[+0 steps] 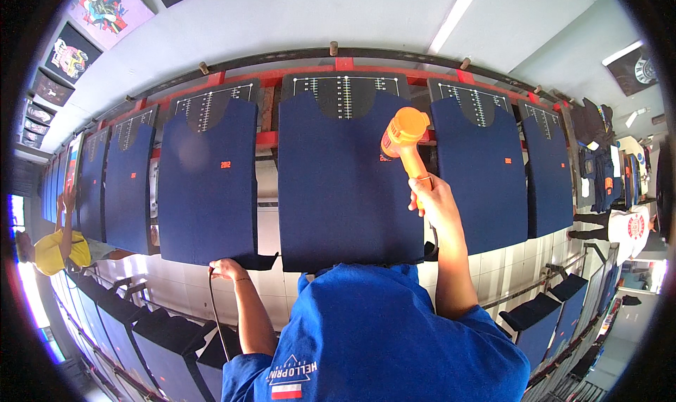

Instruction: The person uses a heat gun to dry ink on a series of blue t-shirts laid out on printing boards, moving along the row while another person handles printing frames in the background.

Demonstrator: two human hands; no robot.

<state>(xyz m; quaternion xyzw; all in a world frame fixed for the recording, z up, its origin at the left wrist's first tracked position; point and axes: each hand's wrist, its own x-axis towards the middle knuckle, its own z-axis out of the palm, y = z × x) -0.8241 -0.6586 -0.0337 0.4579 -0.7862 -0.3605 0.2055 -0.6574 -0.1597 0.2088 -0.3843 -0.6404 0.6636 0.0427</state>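
Observation:
My right hand point(431, 196) is shut on the handle of an orange heat gun point(403, 135), held up over the upper right part of the middle navy shirt point(338, 183), which is stretched on a black ruled platen point(345, 92). The gun's body covers most of a small orange print on that shirt. My left hand point(227, 268) sits at the lower edge of the neighbouring navy shirt point(208, 183) and grips a thin black cable point(217, 310) that hangs down past my forearm. My blue shirt fills the bottom centre.
A long row of navy shirts on platens runs left and right on a red frame point(267, 138). More platens point(542, 317) stand lower right and lower left. A person in a yellow top point(53, 250) works at far left. Hanging clothes point(605, 162) at right.

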